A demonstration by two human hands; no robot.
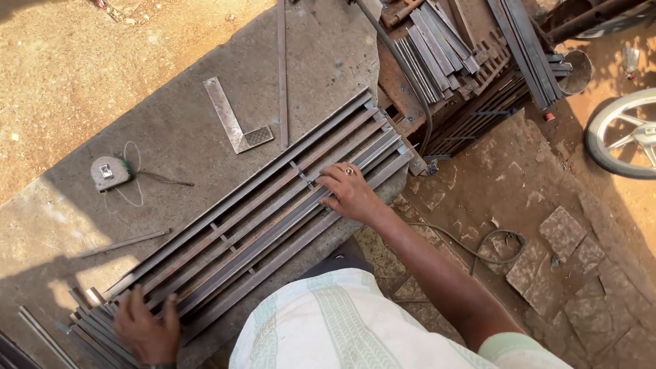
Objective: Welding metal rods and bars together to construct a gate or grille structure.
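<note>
A long metal grille frame of parallel flat bars lies diagonally on a concrete slab. My right hand, wearing a ring, rests flat on the bars near the frame's upper right end, fingers spread. My left hand presses down on the lower left end of the bars, where several loose strip ends fan out. Neither hand is closed around anything.
A tape measure and a steel try square lie on the slab, with a thin rod and a long flat bar. Stacked metal strips sit upper right, a hose and a wheel at right.
</note>
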